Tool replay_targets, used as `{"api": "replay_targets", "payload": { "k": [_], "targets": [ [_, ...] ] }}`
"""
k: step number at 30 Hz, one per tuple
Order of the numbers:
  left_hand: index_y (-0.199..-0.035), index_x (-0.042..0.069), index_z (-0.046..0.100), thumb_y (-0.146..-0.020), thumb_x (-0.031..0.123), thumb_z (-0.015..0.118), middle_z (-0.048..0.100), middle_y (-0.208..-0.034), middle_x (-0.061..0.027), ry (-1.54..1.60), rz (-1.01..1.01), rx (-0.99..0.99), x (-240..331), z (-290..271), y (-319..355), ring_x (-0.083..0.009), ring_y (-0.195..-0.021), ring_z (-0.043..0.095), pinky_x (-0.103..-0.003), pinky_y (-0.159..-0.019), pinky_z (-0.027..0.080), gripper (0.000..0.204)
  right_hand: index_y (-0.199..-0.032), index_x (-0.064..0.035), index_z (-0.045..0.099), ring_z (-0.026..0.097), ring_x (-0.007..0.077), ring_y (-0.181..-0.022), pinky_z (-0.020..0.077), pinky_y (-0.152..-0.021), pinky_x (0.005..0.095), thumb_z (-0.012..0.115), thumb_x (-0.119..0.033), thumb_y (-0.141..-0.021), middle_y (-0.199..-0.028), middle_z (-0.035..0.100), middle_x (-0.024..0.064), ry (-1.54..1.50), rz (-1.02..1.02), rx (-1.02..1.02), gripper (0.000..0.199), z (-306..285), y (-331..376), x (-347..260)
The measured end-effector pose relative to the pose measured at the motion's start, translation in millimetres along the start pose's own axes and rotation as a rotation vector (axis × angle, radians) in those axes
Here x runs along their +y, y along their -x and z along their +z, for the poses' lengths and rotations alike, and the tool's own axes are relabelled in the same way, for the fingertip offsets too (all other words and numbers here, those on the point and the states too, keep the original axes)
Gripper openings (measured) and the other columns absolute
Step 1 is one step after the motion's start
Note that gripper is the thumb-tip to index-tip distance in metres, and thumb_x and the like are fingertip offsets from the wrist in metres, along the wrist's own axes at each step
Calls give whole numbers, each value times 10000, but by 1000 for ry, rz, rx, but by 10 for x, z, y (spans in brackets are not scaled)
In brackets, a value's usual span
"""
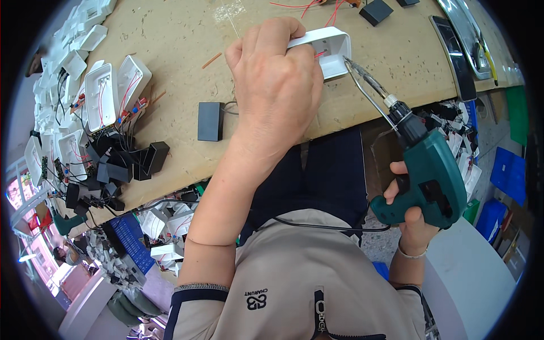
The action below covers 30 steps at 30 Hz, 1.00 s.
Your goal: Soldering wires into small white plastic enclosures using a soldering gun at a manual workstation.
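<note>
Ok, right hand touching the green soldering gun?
Touching. The head view shows the right hand gripping the green soldering gun, its fingers curled against the body, no gap visible.

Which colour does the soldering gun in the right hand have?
The soldering gun has a dark green body, best seen in the head view.

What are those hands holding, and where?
Left hand: a white plastic case, by its left end. Right hand: a green soldering gun, by its handle.
</note>
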<state>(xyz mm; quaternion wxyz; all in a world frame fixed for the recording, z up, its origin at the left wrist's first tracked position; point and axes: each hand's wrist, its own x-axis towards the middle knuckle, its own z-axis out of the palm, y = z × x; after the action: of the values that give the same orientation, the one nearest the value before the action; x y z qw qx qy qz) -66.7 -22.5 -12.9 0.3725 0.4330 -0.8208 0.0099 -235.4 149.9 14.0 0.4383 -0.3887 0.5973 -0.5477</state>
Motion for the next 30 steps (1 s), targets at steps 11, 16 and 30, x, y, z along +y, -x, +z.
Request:
{"api": "replay_targets", "payload": {
  "k": [11,16,30],
  "targets": [
    [-697,22,641,-648,47,636,550,-887,-44,-24,-9,5,5,42,3,-201,-835,519,-334,-744,338,56,-1163,74,447,572,143,-674,465,-547,236,694,-505,-686,-988,579,184,28,52,-12,790,68,-60,29],
    [-689,30,641,-646,52,630,542,-891,-40,-41,-4,8,-9,58,11,-202,-834,513,-335,-738,335,50,-1164,70,451,574,140,-681,467,-550,233,693,-503,-690,-973,579,175,50,58,-22,782,91,-95,35],
    [-676,34,634,-634,56,625,543,-894,-39,-31,-7,17,-12,60,8,-205,-824,501,-333,-725,328,48,-1188,57,428,562,136,-677,474,-579,241,693,-451,-715,-920,563,144,70,51,-6,742,114,-124,28]
  ]
}}
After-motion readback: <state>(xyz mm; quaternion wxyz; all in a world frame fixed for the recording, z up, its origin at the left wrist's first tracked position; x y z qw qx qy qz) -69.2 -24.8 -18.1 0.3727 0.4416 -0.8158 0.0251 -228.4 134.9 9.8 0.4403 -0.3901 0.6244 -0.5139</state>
